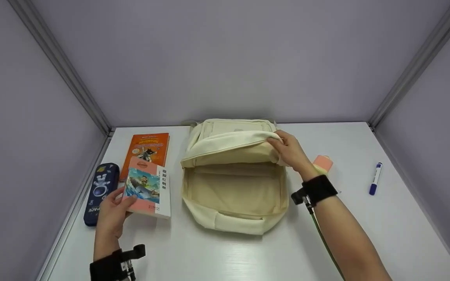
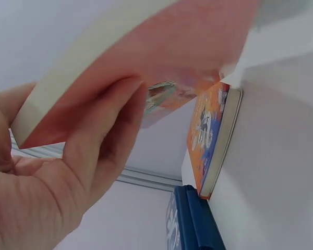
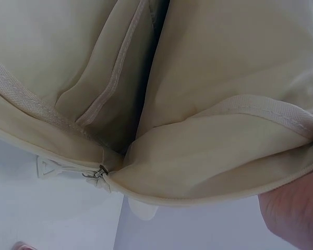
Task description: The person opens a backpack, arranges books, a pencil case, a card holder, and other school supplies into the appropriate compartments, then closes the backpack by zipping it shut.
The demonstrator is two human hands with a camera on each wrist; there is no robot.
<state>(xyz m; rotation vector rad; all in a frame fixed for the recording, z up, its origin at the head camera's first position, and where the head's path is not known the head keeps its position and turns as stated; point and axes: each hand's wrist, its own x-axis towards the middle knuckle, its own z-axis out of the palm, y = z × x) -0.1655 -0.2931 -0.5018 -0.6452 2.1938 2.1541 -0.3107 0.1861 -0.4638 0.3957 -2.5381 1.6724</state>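
My left hand (image 1: 112, 214) grips a pink and white paperback book (image 1: 143, 186) by its lower left corner, thumb on the cover. In the left wrist view the fingers (image 2: 109, 120) press against the underside of the book (image 2: 172, 47), which is held above the table. A cream backpack (image 1: 238, 224) lies with its main compartment unzipped. My right hand (image 1: 290, 150) pinches the edge of the raised flap (image 1: 229, 143) at its right corner. The right wrist view shows the beige lining (image 3: 229, 62), with the hand (image 3: 297, 213) at the lower right edge.
An orange book (image 1: 150, 146) lies behind the held one, and a dark blue pencil case (image 1: 102, 195) is at the left. Right of the backpack, a pink and yellow item (image 1: 322, 163) is partly hidden by the right wrist. A blue and white marker (image 1: 375, 178) lies farther right.
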